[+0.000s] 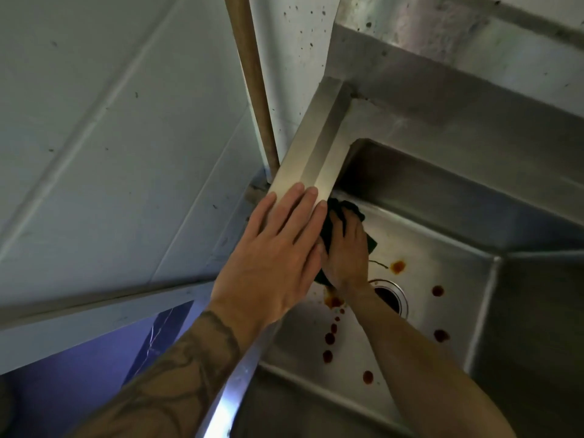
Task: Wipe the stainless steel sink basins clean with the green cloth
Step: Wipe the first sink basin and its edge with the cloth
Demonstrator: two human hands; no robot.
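cloth (331,226) mostly under right hand (346,257), drain (391,295) part-hidden

2 hands: left hand (275,254), right hand (346,259); 1 cloth (330,227), 1 basin (426,238), approx. 9 red spots (437,291).

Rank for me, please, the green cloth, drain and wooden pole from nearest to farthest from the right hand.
1. Green cloth, under the right hand.
2. Drain, in the basin beside the wrist.
3. Wooden pole, far at upper left.

1. Sink basin (420,235): brushed stainless steel, dull sheen, floor marked with reddish-brown spots.
2. Rim (313,159): smooth steel, brighter, reflective.
3. Drain ring (399,294): polished metal, glossy.
4. Cloth (328,229): dark soft fabric, matt, crumpled.
5. Pole (252,77): bare wood, matt.
6. Wall panel (110,121): smooth, pale, dark-speckled.
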